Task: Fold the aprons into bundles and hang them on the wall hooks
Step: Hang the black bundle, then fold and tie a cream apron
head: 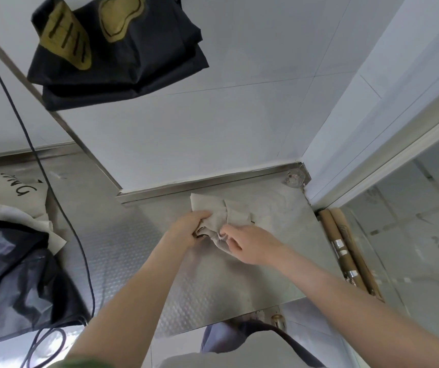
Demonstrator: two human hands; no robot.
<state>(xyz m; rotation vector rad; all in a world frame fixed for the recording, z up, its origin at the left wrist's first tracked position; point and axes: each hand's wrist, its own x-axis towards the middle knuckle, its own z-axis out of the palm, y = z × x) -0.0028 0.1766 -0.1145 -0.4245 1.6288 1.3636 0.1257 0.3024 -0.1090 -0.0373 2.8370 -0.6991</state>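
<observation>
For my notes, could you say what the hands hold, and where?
Left hand and right hand grip the beige apron bundle at its near edge.

A beige apron lay bunched on the steel tabletop, near the far wall. The left hand gripped its left edge; the right hand pinched the fabric just beside it. A folded black apron hung on the wall, far left. Black and beige cloth lay at near left, crossed by a dark cable.
</observation>
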